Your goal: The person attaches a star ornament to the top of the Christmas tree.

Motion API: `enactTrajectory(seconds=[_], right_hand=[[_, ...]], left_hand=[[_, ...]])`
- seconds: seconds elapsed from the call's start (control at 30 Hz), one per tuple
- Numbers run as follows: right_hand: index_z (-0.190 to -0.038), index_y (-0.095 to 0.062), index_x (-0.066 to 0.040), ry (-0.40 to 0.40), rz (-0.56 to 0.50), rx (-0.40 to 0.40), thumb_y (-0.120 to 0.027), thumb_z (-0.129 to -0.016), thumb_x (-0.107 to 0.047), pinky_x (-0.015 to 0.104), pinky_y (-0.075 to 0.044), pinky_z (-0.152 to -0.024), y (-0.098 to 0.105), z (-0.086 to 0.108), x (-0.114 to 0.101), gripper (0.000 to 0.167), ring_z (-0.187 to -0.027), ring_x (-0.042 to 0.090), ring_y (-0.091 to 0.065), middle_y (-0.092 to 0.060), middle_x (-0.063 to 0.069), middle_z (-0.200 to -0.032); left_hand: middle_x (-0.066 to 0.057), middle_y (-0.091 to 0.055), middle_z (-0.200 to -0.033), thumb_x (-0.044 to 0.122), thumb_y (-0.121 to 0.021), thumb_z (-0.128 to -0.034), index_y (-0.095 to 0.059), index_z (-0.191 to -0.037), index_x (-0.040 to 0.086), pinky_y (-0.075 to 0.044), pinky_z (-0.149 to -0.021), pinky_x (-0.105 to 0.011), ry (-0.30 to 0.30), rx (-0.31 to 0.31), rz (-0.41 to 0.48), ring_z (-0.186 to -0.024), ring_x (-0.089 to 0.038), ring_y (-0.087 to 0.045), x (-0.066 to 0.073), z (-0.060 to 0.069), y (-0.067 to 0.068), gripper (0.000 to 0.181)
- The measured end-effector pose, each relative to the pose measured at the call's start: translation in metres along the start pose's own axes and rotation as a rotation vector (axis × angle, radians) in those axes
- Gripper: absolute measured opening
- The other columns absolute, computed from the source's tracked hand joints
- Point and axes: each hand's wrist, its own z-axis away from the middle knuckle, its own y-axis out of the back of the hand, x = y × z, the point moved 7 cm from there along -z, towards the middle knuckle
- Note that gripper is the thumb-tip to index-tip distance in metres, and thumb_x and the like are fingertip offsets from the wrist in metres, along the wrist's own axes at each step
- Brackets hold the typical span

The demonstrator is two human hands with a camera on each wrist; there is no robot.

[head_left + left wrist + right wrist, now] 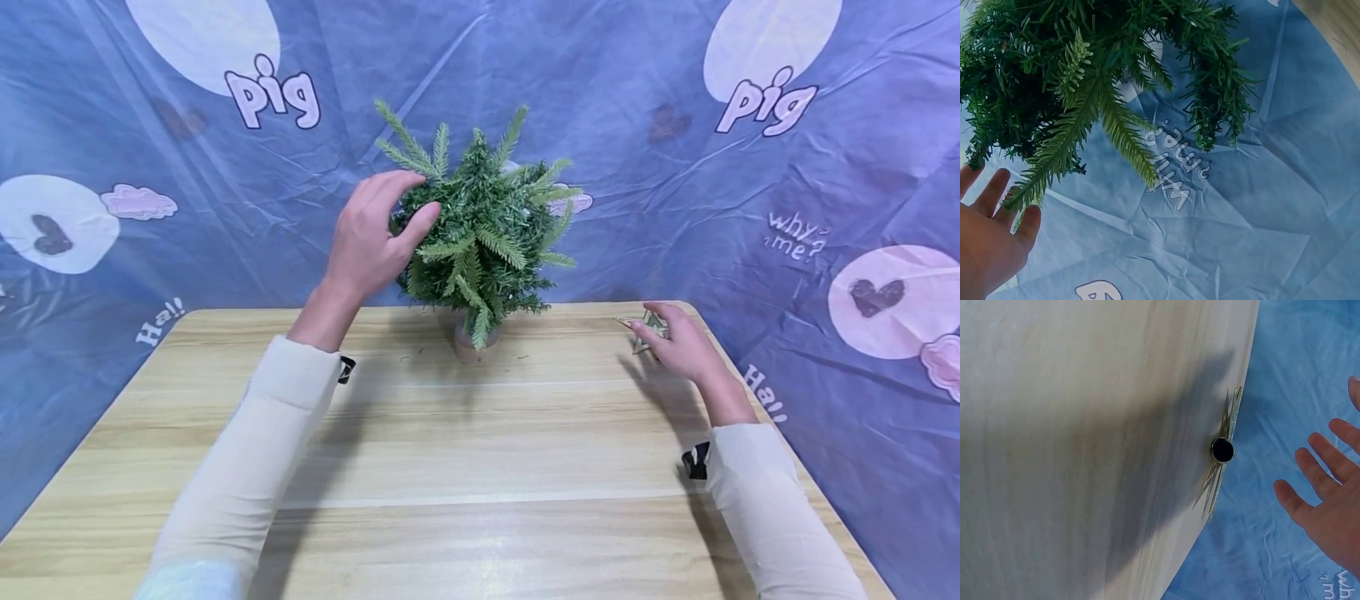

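A small green artificial tree (pixel 480 217) stands upright at the table's back middle. My left hand (pixel 375 229) is at its left side, fingers spread and bent a little around the outer branches; in the left wrist view the hand (pixel 994 237) is beside a light green sprig (pixel 1066 144), and whether it touches is unclear. A gold star-shaped ornament (pixel 649 331) with a dark round opening (pixel 1222 450) lies near the back right corner. My right hand (pixel 686 342) is over it in the head view, while the right wrist view has the hand (pixel 1335 500) apart from it, fingers spread.
The wooden table (pixel 480 450) has its back edge close to a blue printed cloth (pixel 645 208), which also hangs along both sides. Tiny dark bits lie around the tree's base (pixel 475 340).
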Motion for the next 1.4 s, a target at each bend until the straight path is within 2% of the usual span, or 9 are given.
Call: enactTrajectory(seconds=[0.33, 0.87, 1.13, 1.4], right_hand=[[-0.141, -0.047, 0.013, 0.017, 0.026, 0.007, -0.056, -0.105, -0.030, 0.066, -0.028, -0.111, 0.005, -0.005, 0.007, 0.057, -0.134, 0.055, -0.038, -0.047, 0.038, -0.141], [-0.143, -0.045, 0.012, -0.066, 0.029, -0.013, -0.054, -0.105, -0.040, 0.066, -0.027, -0.111, 0.003, -0.002, 0.019, 0.064, -0.137, 0.054, -0.034, -0.042, 0.035, -0.146], [-0.143, -0.043, 0.014, -0.085, 0.030, -0.041, -0.058, -0.104, -0.036, 0.068, -0.026, -0.110, -0.002, -0.002, 0.027, 0.066, -0.135, 0.057, -0.034, -0.041, 0.038, -0.145], [-0.146, -0.041, 0.010, -0.143, 0.042, -0.054, -0.058, -0.102, -0.045, 0.070, -0.029, -0.108, -0.002, -0.001, 0.037, 0.072, -0.133, 0.059, -0.036, -0.036, 0.037, -0.150]], left_hand=[[-0.012, -0.063, -0.136, 0.038, -0.061, -0.1001, -0.065, -0.131, 0.004, -0.034, -0.115, -0.036, 0.027, -0.069, -0.027, -0.131, -0.026, -0.052, -0.002, -0.010, -0.003, 0.047], [-0.005, -0.056, -0.146, 0.052, -0.057, -0.0996, -0.059, -0.141, 0.012, -0.028, -0.118, -0.036, 0.139, -0.202, -0.084, -0.138, -0.018, -0.044, -0.002, -0.027, -0.014, 0.058], [-0.001, -0.054, -0.147, 0.061, -0.056, -0.0966, -0.058, -0.143, 0.017, -0.027, -0.118, -0.039, 0.200, -0.295, -0.116, -0.140, -0.017, -0.042, -0.004, -0.036, -0.022, 0.064], [-0.004, -0.047, -0.154, 0.069, -0.055, -0.0922, -0.050, -0.150, 0.019, -0.023, -0.120, -0.050, 0.194, -0.413, -0.145, -0.144, -0.022, -0.038, -0.002, -0.038, -0.029, 0.077]])
